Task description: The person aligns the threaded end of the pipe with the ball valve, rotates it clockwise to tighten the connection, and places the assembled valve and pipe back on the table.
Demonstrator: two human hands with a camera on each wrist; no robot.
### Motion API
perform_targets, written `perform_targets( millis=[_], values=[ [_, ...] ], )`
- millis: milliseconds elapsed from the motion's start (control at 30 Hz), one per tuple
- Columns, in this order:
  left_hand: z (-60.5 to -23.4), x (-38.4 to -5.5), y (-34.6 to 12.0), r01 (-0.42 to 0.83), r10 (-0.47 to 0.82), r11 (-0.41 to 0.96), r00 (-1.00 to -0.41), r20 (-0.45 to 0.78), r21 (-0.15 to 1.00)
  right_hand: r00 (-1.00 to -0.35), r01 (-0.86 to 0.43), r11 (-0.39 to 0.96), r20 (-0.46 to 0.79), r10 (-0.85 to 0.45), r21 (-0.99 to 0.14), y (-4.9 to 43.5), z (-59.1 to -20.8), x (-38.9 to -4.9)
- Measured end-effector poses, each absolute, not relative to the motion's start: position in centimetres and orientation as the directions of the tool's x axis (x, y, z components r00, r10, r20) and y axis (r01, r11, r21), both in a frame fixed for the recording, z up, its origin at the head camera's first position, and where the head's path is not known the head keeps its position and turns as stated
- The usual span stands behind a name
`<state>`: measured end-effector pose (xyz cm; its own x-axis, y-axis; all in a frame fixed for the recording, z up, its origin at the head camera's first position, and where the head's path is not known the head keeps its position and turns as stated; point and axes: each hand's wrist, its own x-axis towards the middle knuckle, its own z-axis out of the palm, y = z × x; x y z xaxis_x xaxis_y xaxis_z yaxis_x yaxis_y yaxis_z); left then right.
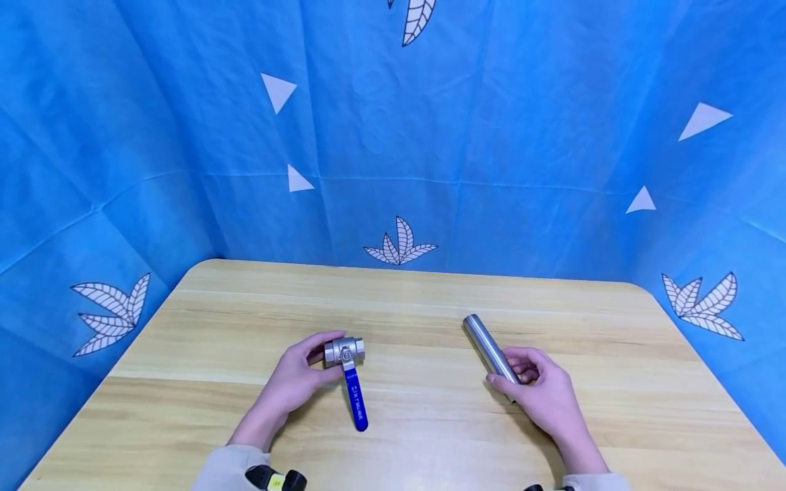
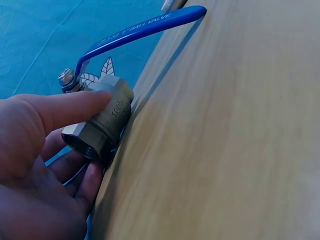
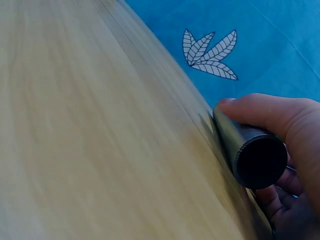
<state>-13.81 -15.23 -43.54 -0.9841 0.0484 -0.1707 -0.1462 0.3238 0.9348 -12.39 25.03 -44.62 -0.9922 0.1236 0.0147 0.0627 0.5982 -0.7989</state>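
Observation:
My left hand [image 1: 299,377] grips a steel ball valve [image 1: 344,351] by its body, thumb on the near side and fingers behind. The valve's blue lever handle [image 1: 356,400] points toward me, slanting slightly right. In the left wrist view the valve body [image 2: 112,107] lies close over the wood, its open threaded end facing the camera. On the right, my right hand [image 1: 543,389] holds a short steel pipe [image 1: 488,344] near its lower end, between thumb and fingers. The right wrist view shows the pipe's hollow dark end [image 3: 261,162] and the thumb along its side.
Both hands are over a light wooden table [image 1: 417,307] with rounded far corners. A blue curtain [image 1: 393,136] with white leaf and triangle prints hangs around its back and sides. A black strap device [image 1: 276,479] is on the left wrist.

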Motion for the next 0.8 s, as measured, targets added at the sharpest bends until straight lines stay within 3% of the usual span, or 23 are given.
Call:
perform_targets(
  millis=[800],
  values=[
    [-43.59, -14.14, -15.01, -0.173, 0.012, 0.305, -0.983, -0.185, 0.936, -0.987, 0.034, 0.618, 0.070, 0.144, -0.785, 25.04, -44.49, -12.16]
  ],
)
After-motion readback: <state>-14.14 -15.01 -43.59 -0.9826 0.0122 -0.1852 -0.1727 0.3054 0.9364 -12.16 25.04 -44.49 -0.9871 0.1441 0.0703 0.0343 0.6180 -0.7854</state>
